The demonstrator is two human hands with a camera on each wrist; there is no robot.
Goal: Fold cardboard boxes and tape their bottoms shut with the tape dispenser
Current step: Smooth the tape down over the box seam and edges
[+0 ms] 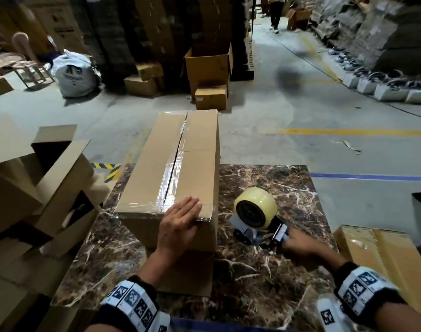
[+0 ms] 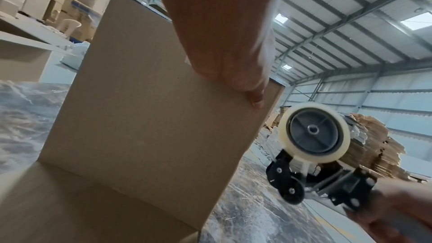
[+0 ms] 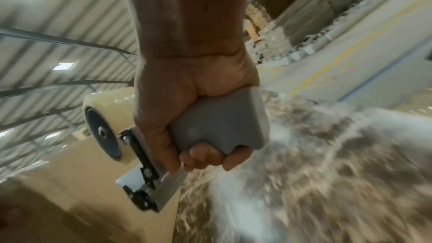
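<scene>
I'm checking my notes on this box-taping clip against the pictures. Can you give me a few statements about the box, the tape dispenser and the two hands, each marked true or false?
1. Clear tape runs along the centre seam of the cardboard box. True.
2. The left hand grips the tape dispenser. False: it lies flat, fingers straight, on the box's near top edge.
3. The right hand is wrapped round the grey handle of the tape dispenser. True.
4. The dispenser is pressed on top of the box. False: it is beside the box, low over the marble tabletop.
5. The dispenser's spool is empty. False: it carries a thick roll of tape.
</scene>
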